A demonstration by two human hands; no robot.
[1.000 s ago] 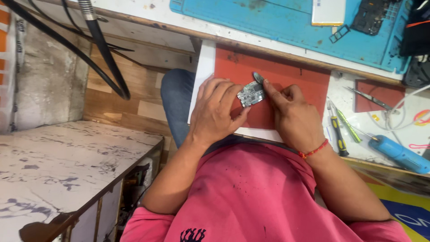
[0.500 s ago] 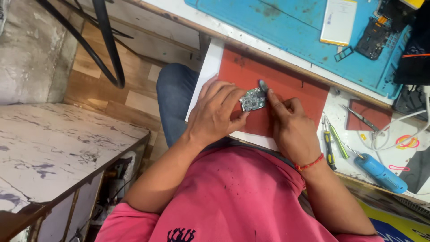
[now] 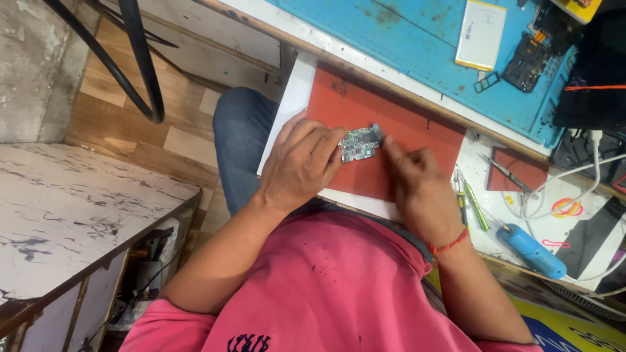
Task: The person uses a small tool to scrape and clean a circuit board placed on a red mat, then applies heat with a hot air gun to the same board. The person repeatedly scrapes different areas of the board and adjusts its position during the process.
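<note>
Left grip [image 3: 301, 164] pinches circuit board [image 3: 359, 145]; right grip [image 3: 417, 189] seemingly touches it.

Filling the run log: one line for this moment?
left hand: holds circuit board | right hand: fingertip on board edge | under: red mat

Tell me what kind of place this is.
Likely a phone repair bench. The left hand and right hand hold a small circuit board over a red mat; a blue work mat carries a stripped phone frame, with tweezers nearby.

matt red mat [image 3: 398, 140], worn blue rubbery mat [image 3: 417, 45], scuffed marble-look tabletop [image 3: 72, 208], wood-look floor [image 3: 130, 124].
</note>
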